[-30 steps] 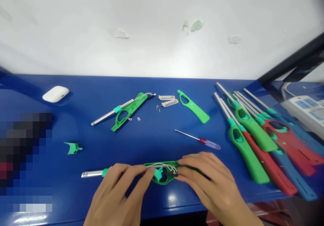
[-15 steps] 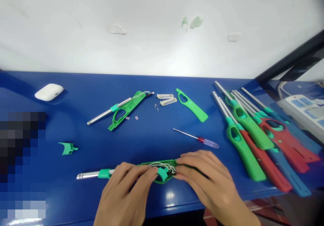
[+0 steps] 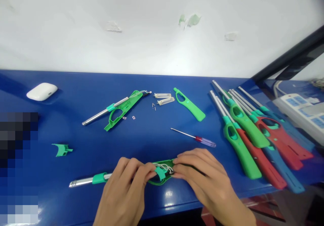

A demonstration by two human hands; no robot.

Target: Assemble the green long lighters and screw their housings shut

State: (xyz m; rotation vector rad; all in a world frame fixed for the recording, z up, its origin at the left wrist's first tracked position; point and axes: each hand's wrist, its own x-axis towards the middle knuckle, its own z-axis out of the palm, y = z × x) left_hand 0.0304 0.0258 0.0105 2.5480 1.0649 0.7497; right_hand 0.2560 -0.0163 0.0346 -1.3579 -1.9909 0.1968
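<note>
Blue tabletop (image 3: 113,148) meets white wall (image 3: 152,50). Near its front edge lies one opened green lighter (image 3: 162,182), partly hidden by both hands: the left hand (image 3: 126,189) pinches one teal trigger (image 3: 160,173), the right hand (image 3: 207,182) grips the lighter's handle end. Beyond: one screwdriver (image 3: 194,137), two clear tubes (image 3: 165,101), one white case (image 3: 42,91).

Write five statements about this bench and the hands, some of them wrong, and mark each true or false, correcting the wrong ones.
1. The screwdriver lies on the blue tabletop. True.
2. The left hand is empty and away from every part. False: the left hand has its fingertips at the teal piece.
3. The pile of lighters includes green, red and blue ones. True.
4. The white case lies beside the power strip. False: the white case is at the far left, the power strip at the far right.
5. The right hand is at the open green casing. True.
</note>
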